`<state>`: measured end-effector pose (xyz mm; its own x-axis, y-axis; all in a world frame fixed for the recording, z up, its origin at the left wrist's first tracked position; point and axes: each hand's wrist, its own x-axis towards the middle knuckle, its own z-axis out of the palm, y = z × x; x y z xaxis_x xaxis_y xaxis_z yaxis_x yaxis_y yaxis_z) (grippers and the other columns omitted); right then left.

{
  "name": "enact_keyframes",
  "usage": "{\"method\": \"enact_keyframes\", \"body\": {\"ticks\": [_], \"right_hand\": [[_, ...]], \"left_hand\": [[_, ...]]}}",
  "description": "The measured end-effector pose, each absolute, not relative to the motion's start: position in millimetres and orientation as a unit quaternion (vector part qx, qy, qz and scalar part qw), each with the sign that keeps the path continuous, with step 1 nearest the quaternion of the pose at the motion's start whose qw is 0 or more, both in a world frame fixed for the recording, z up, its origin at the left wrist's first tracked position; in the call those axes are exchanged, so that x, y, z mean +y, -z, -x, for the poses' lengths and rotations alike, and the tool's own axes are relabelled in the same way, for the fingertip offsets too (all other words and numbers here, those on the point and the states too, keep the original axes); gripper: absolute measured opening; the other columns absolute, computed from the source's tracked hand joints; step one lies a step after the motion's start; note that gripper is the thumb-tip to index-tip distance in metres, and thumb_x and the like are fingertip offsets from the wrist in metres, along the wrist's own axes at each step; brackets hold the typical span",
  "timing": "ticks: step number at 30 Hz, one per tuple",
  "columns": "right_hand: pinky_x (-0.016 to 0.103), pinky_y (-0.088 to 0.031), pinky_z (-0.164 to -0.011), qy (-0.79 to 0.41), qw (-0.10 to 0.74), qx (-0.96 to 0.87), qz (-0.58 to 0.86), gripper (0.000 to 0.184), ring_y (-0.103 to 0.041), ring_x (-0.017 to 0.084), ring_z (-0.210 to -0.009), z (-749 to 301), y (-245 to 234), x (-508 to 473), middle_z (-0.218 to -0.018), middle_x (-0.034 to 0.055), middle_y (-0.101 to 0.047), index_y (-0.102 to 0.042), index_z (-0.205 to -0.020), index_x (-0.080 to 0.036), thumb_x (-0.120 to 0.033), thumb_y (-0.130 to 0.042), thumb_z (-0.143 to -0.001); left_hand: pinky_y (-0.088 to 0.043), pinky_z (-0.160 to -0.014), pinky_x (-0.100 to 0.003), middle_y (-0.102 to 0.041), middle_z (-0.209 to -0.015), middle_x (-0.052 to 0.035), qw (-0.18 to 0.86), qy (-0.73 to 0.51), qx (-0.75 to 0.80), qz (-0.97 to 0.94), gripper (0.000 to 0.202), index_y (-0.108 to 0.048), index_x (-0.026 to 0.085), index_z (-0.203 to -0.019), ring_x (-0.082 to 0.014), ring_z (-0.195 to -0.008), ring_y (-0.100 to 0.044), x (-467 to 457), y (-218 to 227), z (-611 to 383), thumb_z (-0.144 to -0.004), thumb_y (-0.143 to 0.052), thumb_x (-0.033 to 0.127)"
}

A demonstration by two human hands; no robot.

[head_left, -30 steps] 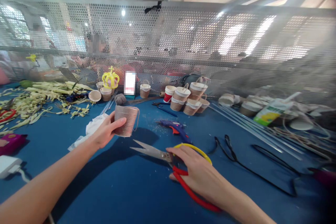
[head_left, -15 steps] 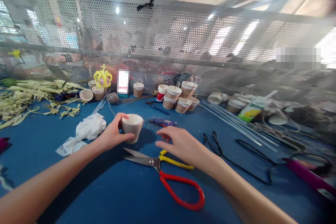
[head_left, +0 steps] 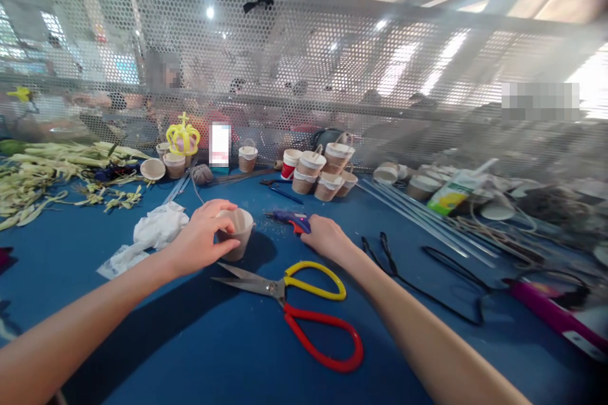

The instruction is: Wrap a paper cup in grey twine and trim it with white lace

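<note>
My left hand (head_left: 199,237) is wrapped around a small twine-covered paper cup (head_left: 237,237) that stands upright on the blue table (head_left: 199,342). My right hand (head_left: 327,238) reaches over the handle of a blue glue gun (head_left: 291,220) lying just behind the cup; its fingers curl onto the gun. Large scissors (head_left: 304,307) with one yellow and one red handle lie on the table in front of both hands, blades pointing left.
A cluster of finished wrapped cups (head_left: 319,172) stands at the back by the perforated metal screen (head_left: 304,76). Crumpled white plastic (head_left: 159,231) lies left of the cup, pale leaf strips (head_left: 57,171) far left. Black cords (head_left: 418,278) and a purple tool (head_left: 551,310) lie right.
My left hand has set the cup down upright on the table. My right hand let go of the scissors and moved back to the glue gun.
</note>
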<state>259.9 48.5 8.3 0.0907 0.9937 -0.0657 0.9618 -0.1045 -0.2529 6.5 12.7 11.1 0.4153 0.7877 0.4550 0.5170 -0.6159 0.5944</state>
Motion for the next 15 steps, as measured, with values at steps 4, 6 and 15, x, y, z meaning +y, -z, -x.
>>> {"method": "enact_keyframes", "body": {"ticks": [4, 6, 15], "right_hand": [[0.028, -0.045, -0.059, -0.184, 0.185, -0.646, 0.717, 0.021, -0.061, 0.019, -0.066, -266.3, -16.0, 44.7, -0.069, 0.0066, -0.062, -0.051, -0.092, -0.010, -0.013, -0.055, -0.072], [0.024, -0.045, -0.055, -0.231, 0.241, -0.644, 0.688, 0.016, -0.058, 0.014, -0.059, -265.5, -24.9, 36.0, -0.067, 0.0026, -0.059, -0.048, -0.090, -0.013, -0.017, -0.050, -0.075], [0.019, -0.037, -0.040, -0.450, 0.316, -0.628, 0.551, 0.023, -0.047, 0.008, -0.044, -228.4, -47.2, -28.1, -0.049, -0.0032, -0.052, -0.057, -0.073, -0.015, -0.037, -0.060, -0.067]], "left_hand": [[-0.037, -0.089, -0.040, -0.057, -0.104, -0.0090, 0.269, -0.415, 0.420, -0.761, 0.015, -0.056, 0.019, -0.063, -0.0265, -0.101, -0.051, 11.6, -10.2, -4.0, -0.070, -0.062, 0.031], [-0.036, -0.090, -0.039, -0.059, -0.096, -0.0078, 0.309, -0.430, 0.426, -0.733, 0.017, -0.055, 0.019, -0.062, -0.0253, -0.102, -0.051, 10.1, -7.8, -2.2, -0.071, -0.061, 0.033], [-0.040, -0.080, -0.033, -0.060, -0.081, -0.0043, 0.352, -0.411, 0.449, -0.711, 0.021, -0.050, 0.018, -0.060, -0.0208, -0.091, -0.053, 6.9, 1.0, 3.8, -0.065, -0.061, 0.035]]}}
